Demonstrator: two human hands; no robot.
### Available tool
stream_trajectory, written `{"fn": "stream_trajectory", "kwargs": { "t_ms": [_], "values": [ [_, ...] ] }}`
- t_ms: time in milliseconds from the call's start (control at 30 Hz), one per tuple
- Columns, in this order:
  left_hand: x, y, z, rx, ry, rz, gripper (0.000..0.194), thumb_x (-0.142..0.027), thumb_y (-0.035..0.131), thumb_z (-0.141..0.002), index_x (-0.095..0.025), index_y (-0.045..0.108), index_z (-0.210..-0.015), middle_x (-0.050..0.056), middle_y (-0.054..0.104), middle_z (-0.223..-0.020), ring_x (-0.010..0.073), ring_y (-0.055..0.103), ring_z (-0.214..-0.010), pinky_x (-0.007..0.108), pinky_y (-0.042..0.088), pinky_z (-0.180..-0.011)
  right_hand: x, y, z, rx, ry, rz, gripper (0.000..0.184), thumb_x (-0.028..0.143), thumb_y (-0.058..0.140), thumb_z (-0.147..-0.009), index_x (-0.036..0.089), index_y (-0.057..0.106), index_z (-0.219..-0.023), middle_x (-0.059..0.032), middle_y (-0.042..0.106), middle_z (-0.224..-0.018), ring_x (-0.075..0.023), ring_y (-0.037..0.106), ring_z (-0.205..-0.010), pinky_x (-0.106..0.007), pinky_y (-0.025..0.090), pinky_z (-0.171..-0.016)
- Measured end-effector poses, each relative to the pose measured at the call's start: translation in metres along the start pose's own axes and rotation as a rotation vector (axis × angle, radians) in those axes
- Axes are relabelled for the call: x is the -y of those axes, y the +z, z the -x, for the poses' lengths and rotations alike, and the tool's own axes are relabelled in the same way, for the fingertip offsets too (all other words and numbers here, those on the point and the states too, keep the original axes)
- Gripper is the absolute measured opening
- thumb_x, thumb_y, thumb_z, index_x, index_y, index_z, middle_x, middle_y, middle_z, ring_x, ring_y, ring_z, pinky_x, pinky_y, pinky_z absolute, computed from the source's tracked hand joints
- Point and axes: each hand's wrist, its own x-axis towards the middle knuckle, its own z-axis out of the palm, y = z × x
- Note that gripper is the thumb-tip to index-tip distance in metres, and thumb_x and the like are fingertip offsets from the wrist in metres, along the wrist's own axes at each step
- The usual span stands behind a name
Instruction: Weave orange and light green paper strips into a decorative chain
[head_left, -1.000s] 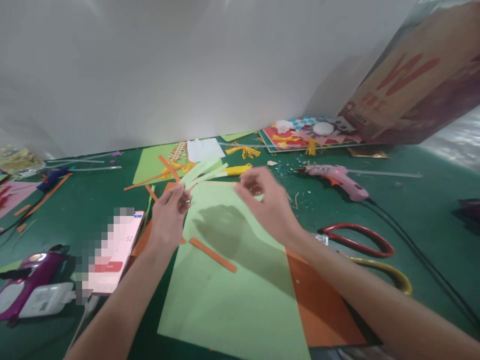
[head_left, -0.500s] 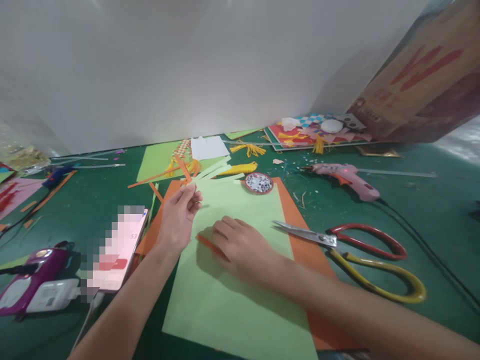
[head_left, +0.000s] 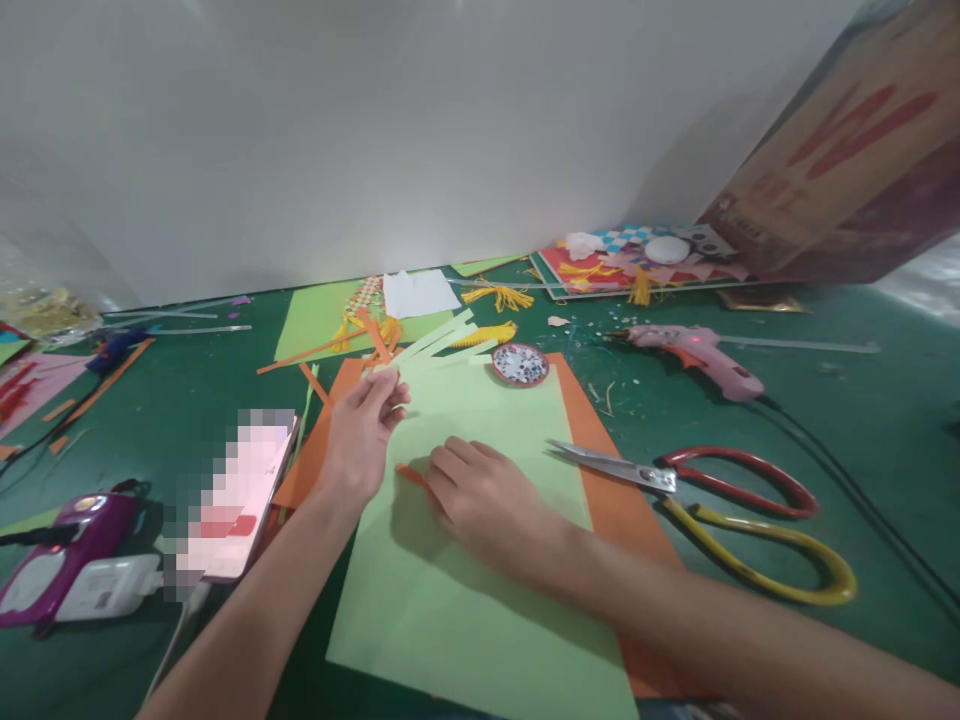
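My left hand (head_left: 366, 430) pinches the near end of a bundle of paper strips, with pale green strips (head_left: 439, 338) fanning out to the right and orange strips (head_left: 377, 340) beside them. How the strips join is hidden by the fingers. My right hand (head_left: 484, 490) is closed with its back up, low over a pale green sheet (head_left: 480, 630). From under its fingers pokes the end of an orange paper strip (head_left: 411, 476). Beneath the green sheet lies an orange sheet (head_left: 611, 490).
Scissors (head_left: 652, 478) with red and yellow handles lie right of the sheets, below a pink glue gun (head_left: 697, 350). A round dish of small beads (head_left: 520, 365) touches the green sheet's top. Left stand a phone (head_left: 240, 500) and a purple device (head_left: 82, 550). Yellow tassels (head_left: 499, 295) lie behind.
Less of the orange strip shows under my right hand than before. My left hand stays almost in place, still pinching the strips.
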Motion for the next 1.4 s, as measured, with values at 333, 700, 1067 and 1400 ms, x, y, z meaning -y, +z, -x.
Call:
{"fn": "stream_trajectory", "kwargs": {
  "t_ms": [333,700,1067,1400],
  "values": [
    [-0.001,0.001,0.002,0.000,0.002,-0.016,0.020,-0.030,0.077,-0.064,-0.015,0.065,-0.070,-0.003,0.058,-0.065,0.0056,0.056,-0.061,0.016,0.041,-0.056,-0.001,0.001,0.002,-0.069,-0.020,0.026,0.019,0.007,0.051,-0.083,0.015,0.061,-0.068,-0.0059,0.057,-0.066,-0.0191,0.052,-0.068,-0.030,0.033,-0.055],
    [0.001,0.001,0.001,0.005,0.012,-0.055,0.021,-0.032,0.077,-0.063,-0.015,0.065,-0.070,-0.002,0.058,-0.064,0.0069,0.055,-0.061,0.018,0.041,-0.056,0.001,0.001,0.002,0.019,-0.003,0.010,0.021,0.000,0.047,-0.079,0.013,0.061,-0.073,-0.0083,0.058,-0.069,-0.0207,0.052,-0.071,-0.031,0.037,-0.057],
    [0.001,0.002,0.002,0.014,0.002,-0.033,0.022,-0.032,0.078,-0.061,-0.015,0.066,-0.069,-0.002,0.059,-0.063,0.0059,0.055,-0.060,0.016,0.041,-0.054,-0.010,-0.004,-0.004,0.052,0.182,-0.256,0.017,0.010,0.053,-0.083,0.014,0.063,-0.070,-0.0058,0.059,-0.070,-0.0178,0.054,-0.076,-0.028,0.042,-0.066],
    [0.001,0.003,0.003,0.022,-0.005,-0.066,0.023,-0.034,0.077,-0.062,-0.015,0.065,-0.068,-0.002,0.060,-0.064,0.0065,0.056,-0.061,0.017,0.041,-0.055,-0.014,-0.004,-0.005,0.136,0.260,-0.353,0.016,0.002,0.053,-0.077,0.012,0.066,-0.076,-0.0079,0.061,-0.076,-0.0183,0.054,-0.080,-0.028,0.041,-0.070]
  ]
}}
